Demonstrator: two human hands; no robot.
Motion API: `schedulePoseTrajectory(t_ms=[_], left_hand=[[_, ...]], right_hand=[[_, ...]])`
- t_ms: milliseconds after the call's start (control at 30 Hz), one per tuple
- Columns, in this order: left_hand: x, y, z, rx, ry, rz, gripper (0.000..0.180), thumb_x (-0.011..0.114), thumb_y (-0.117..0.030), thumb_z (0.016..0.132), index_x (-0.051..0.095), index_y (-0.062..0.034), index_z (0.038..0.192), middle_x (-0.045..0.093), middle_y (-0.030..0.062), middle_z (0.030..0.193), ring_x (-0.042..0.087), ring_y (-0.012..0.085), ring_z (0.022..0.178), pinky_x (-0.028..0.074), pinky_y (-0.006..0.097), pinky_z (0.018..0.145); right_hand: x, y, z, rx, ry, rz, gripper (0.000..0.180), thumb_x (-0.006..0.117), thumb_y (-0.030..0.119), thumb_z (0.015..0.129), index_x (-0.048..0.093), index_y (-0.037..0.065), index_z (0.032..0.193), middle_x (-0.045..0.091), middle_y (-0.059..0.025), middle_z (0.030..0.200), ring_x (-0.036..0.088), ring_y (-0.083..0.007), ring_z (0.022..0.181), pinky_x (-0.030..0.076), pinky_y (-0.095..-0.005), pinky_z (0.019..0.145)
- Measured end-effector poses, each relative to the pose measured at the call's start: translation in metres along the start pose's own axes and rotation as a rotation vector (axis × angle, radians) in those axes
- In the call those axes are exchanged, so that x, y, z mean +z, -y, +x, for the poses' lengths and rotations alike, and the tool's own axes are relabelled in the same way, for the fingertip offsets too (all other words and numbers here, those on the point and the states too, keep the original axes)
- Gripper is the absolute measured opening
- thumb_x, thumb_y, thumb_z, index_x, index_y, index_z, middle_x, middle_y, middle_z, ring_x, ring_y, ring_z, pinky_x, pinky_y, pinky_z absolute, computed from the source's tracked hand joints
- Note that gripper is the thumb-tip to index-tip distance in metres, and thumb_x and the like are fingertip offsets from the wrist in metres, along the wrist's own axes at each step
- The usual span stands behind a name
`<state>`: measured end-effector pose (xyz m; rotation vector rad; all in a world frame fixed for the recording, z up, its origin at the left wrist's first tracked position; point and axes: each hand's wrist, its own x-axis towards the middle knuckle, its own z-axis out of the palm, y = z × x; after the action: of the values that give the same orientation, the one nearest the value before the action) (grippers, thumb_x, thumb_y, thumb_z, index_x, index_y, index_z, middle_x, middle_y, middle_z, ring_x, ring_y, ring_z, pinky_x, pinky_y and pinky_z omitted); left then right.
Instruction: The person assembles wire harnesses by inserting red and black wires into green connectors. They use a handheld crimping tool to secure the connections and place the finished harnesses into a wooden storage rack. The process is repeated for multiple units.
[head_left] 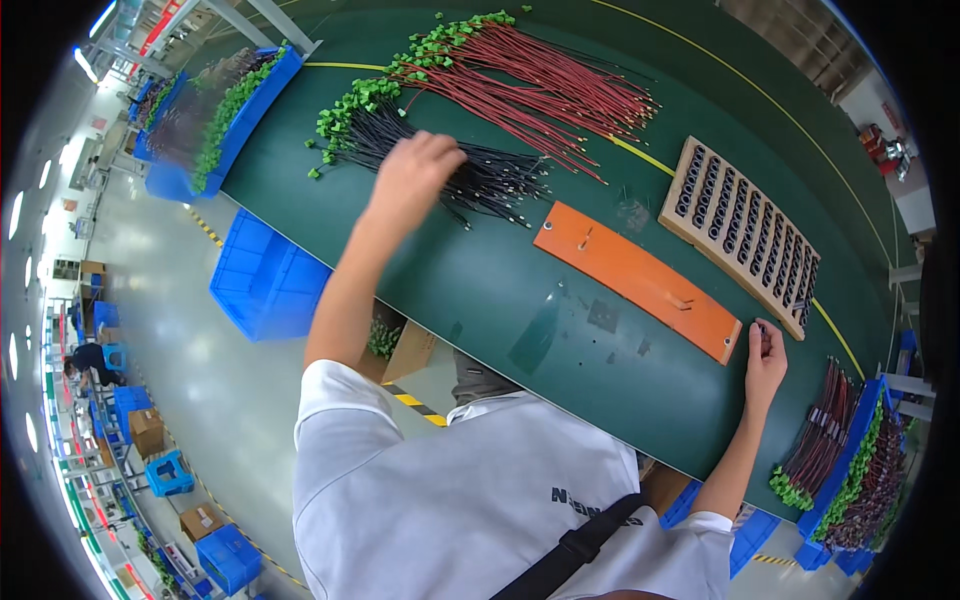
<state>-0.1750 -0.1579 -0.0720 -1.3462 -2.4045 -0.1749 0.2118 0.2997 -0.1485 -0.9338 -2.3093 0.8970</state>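
Note:
My left hand (418, 172) is over a pile of black wires (490, 180) with green connectors (360, 98) at their far-left ends. Its fingers are bent together down at the wires, and what lies between the fingertips is hidden. Beside the right end of a long orange board (640, 285), my right hand (767, 362) is closed, thumb against curled fingers. Something small and dark may be in that pinch, too small to name. Small metal pins stand on the board. Past it lies a wooden tray (683, 218) with rows of small black round parts.
Red wires (540, 80) with green connectors lie at the back of the green table (470, 290). Blue bins of wires stand at the left (245, 120) and right (850, 450) ends. A bundle of dark red wires (830, 420) lies near the right bin. Below the left edge is another blue bin (265, 275).

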Motion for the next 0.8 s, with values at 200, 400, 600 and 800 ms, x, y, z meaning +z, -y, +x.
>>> schedulePoseTrajectory(t_ms=[200,400,600,800], left_hand=[[0.019,0.101,0.02,-0.242,0.041,-0.004,0.029,0.062,-0.001,0.087,0.076,-0.0095,0.11,0.073,0.0117,0.108,0.068,0.0337,0.103,0.055,0.044,0.089],[0.049,0.144,0.065,-0.486,0.314,0.171,0.029,0.067,-0.009,0.083,0.077,-0.0146,0.109,0.076,0.0125,0.099,0.07,0.036,0.101,0.057,0.049,0.089],[0.035,0.143,0.1,0.01,0.083,0.414,0.021,0.066,-0.009,0.08,0.077,-0.0138,0.097,0.072,0.0042,0.101,0.064,0.0262,0.106,0.051,0.04,0.091],[0.05,0.18,0.087,-0.069,0.021,0.387,0.02,0.063,-0.006,0.085,0.078,-0.0118,0.096,0.069,0.0031,0.107,0.063,0.0249,0.115,0.052,0.042,0.094]], right_hand=[[-0.007,-0.007,0.013,0.027,0.051,0.001,0.026,0.071,0.027,0.101,0.073,0.004,0.112,0.049,0.0061,0.071,0.042,-0.0044,0.065,0.036,-0.0228,0.059],[0.003,-0.001,0.013,0.047,0.006,0.02,0.026,0.071,0.026,0.101,0.073,0.004,0.114,0.052,0.0057,0.072,0.044,-0.0042,0.064,0.037,-0.0224,0.059],[-0.003,0.0,0.006,0.032,-0.03,-0.022,0.026,0.072,0.025,0.1,0.074,0.004,0.115,0.053,0.0048,0.072,0.043,-0.0038,0.063,0.036,-0.0223,0.058],[-0.002,0.001,0.01,0.013,-0.013,-0.055,0.025,0.072,0.024,0.099,0.074,0.005,0.115,0.052,0.0044,0.071,0.042,-0.0046,0.062,0.035,-0.0234,0.057]])
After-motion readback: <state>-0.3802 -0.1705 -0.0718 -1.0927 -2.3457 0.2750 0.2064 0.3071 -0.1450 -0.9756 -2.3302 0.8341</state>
